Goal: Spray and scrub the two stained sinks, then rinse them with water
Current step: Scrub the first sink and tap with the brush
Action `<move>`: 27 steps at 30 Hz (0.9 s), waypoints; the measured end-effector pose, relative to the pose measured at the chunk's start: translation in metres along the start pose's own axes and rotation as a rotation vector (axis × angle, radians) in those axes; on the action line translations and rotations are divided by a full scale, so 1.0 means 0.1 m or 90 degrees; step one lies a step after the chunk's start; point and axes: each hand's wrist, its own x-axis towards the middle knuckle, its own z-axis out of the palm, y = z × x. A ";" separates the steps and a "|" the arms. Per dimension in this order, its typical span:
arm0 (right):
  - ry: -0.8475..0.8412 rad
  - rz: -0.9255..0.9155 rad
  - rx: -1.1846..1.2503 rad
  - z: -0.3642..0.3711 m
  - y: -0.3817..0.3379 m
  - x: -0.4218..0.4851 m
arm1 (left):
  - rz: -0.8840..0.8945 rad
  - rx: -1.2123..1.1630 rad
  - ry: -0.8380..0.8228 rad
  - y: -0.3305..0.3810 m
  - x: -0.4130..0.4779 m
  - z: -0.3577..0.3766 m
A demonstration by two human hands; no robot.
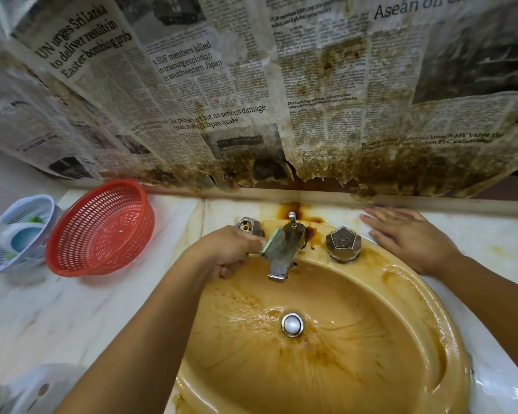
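A tan oval sink (425, 333) with brown stains and a wet bowl fills the lower right; its chrome drain plug (292, 324) sits in the middle. My left hand (231, 252) grips a green sponge (270, 241) and presses it against the left side of the tarnished metal tap (284, 249). My right hand (410, 237) lies flat, fingers spread, on the marble counter at the sink's back right rim. A polygonal tap handle (343, 243) stands right of the spout; the left handle (248, 227) lacks its cap. Only one sink is in view.
A red plastic basket (102, 228) stands on the counter to the left, beside a white basket (18, 231) holding small items. Stained newspaper (251, 100) covers the wall behind. A white rounded object (42, 386) shows at the bottom left.
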 end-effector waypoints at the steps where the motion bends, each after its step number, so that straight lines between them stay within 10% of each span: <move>1: 0.001 -0.001 -0.001 0.00 0.00 0.00 | 0.006 -0.010 0.036 0.01 0.07 0.07; 27: -0.032 0.010 -0.012 -0.05 -0.06 -0.04 | 0.316 0.677 0.277 -0.08 -0.50 0.36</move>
